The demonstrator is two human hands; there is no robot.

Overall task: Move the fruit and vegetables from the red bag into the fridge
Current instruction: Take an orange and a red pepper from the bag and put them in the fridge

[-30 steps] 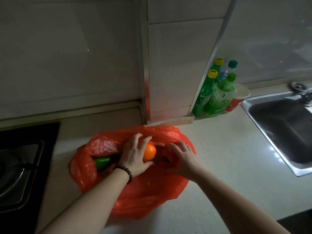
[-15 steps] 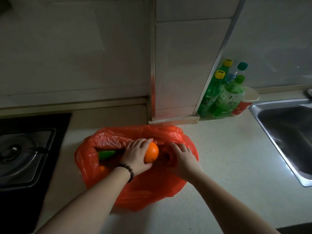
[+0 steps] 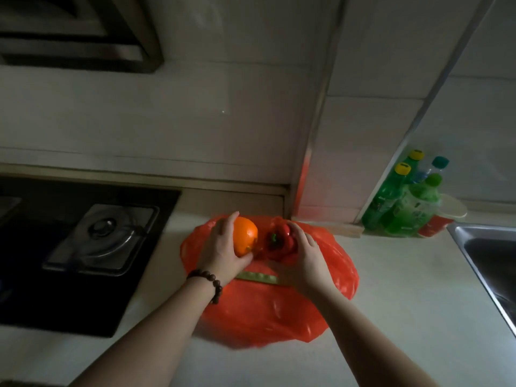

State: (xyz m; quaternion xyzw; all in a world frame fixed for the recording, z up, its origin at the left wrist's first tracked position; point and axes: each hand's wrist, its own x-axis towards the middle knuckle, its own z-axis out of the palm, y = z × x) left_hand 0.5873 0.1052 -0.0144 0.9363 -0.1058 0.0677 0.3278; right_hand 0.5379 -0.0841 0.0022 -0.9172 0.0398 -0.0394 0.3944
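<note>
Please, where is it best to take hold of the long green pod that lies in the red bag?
Pinch the pod at its middle from above, fingers across its narrow width. It lies flat on the bag, both ends hidden under the wrists, so only the middle is free.

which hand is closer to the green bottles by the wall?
Right. The right hand, gripping the red pepper, is on the side of the red bag toward the green bottles. The left hand, holding the orange, is farther away, toward the stove.

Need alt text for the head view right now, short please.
Over a red bag on a kitchen counter, the left hand holds an orange and the right hand holds a red pepper.
</note>
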